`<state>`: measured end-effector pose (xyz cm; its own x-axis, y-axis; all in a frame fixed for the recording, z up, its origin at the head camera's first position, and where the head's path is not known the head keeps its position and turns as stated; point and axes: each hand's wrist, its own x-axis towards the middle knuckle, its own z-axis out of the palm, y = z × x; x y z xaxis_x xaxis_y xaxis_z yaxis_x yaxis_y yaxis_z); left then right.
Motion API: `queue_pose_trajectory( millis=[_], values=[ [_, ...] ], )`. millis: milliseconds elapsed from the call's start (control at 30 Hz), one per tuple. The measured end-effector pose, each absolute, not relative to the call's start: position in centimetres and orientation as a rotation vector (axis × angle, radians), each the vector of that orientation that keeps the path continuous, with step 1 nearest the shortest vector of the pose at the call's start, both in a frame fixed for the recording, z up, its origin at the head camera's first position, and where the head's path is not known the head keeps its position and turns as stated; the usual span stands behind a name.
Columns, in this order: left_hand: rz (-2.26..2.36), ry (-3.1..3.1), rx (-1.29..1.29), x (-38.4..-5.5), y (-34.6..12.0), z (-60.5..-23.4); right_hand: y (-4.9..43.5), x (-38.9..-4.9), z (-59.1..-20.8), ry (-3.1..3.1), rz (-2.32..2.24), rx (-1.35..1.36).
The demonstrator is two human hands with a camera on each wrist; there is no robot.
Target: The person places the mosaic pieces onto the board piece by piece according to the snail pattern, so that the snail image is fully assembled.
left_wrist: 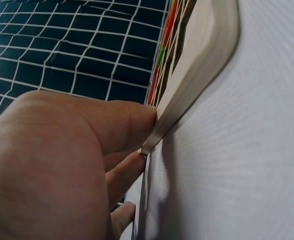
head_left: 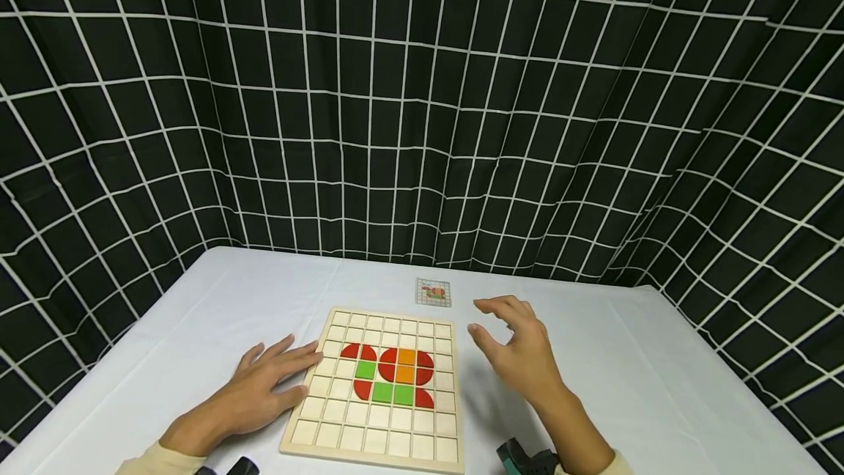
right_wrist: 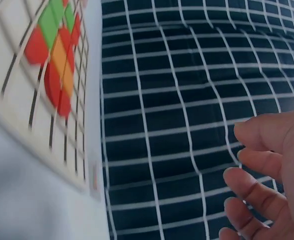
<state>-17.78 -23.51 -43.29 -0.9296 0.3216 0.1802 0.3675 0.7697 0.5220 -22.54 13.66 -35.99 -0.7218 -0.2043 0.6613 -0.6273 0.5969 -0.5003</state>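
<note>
A wooden grid board (head_left: 378, 440) lies on the table. Set in its middle cells are green square tiles (head_left: 382, 392), orange square tiles (head_left: 406, 356) and red curved tiles (head_left: 424, 398), forming a snail-like figure. My left hand (head_left: 257, 392) rests at the board's left side, fingers extended, with fingertips and thumb touching its edge; the left wrist view shows them against the board's side (left_wrist: 186, 82). To the right of the board my right hand (head_left: 524, 350) is raised above the table, thumb and fingers apart and loosely bent, with nothing between them.
Beyond the board lies a small card (head_left: 433, 292) printed with a similar coloured figure on a grid. A white cloth covers the table (head_left: 659, 380). Black curtain (head_left: 395, 123) with white grid lines stands behind and along both sides.
</note>
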Motion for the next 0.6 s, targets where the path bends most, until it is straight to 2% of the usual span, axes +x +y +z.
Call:
queue_pose_trajectory(
  millis=[600],
  values=[
    [-0.869,-2.887,-0.554,-17.7,-23.5,-43.2,21.4,-24.9,-37.9,-2.297,1.004,0.390]
  ],
)
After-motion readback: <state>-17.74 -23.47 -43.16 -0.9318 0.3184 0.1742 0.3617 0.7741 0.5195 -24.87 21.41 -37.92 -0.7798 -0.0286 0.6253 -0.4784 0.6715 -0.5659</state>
